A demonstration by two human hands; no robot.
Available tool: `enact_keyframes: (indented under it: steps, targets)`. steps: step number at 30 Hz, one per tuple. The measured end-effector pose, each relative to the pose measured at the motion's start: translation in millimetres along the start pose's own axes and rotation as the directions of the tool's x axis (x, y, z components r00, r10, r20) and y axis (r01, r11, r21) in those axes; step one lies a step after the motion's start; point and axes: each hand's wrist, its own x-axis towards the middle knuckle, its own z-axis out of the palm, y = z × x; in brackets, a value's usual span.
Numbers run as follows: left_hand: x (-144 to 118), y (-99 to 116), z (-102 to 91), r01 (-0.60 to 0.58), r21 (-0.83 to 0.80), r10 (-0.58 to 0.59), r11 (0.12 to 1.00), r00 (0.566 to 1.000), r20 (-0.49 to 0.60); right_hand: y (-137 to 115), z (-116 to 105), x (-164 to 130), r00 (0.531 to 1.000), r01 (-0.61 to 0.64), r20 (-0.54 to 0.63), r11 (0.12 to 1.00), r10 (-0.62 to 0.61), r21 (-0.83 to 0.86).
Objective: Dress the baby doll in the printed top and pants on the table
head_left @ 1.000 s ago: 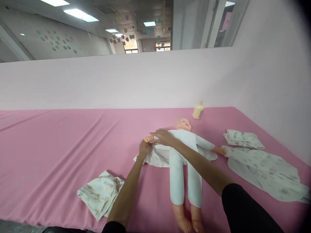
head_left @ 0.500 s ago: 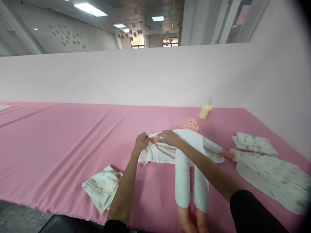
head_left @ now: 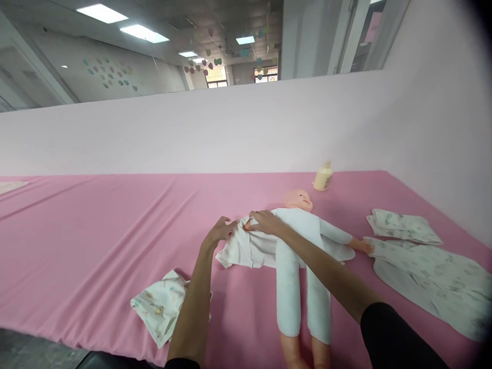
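A baby doll [head_left: 298, 220] in a white padded body suit lies on its back, head away from me and bare feet towards me. Under its torso, a white baby shirt [head_left: 261, 251] spreads out to the left. My right hand [head_left: 266, 222] is closed on the doll's hand [head_left: 249, 224], at the sleeve of the shirt. By the shirt's upper left edge is my left hand [head_left: 222, 229], its fingers parted and the tips at the cloth; whether they touch it is hard to see. The doll's other arm [head_left: 342, 233] stretches out to the right.
A pink sheet [head_left: 115, 230] covers the table, backed by a white wall. Folded printed cloth [head_left: 159, 307] lies front left. On the right are a folded printed garment [head_left: 403, 226] and a spread one [head_left: 434, 282]. A yellowish pump bottle [head_left: 323, 177] stands behind the doll.
My left hand has loosened from the shirt's edge and shifted slightly left. The cloth now lies further over the doll's hand. My right hand stays at the doll's hand; the view has tilted a little.
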Motion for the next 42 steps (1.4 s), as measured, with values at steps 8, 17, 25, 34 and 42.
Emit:
enact_keyframes:
  steps: [8,17,25,34,42]
  targets:
    - [2,12,4.0,-0.045,-0.373,0.056,0.927,0.998,0.021,-3,8,4,0.999,-0.046,0.010,0.996,0.045,0.075]
    - [-35,61,44.6,-0.297,-0.500,0.360,0.814,0.932,0.032,10,-9,11,0.993,-0.107,-0.044,0.991,0.110,0.076]
    - [-69,21,77.5,-0.212,0.404,0.251,0.890,0.967,-0.045,46,-33,-7,0.979,-0.205,-0.011,0.978,0.205,-0.048]
    - [-100,56,118.4,-0.243,-0.299,0.305,0.923,0.935,0.180,45,-33,-9,0.946,-0.324,-0.049,0.938,0.321,-0.124]
    - [-75,37,98.0,-0.297,-0.392,0.257,0.871,0.954,-0.152,50,-34,-14,0.924,-0.374,-0.111,0.924,0.365,-0.079]
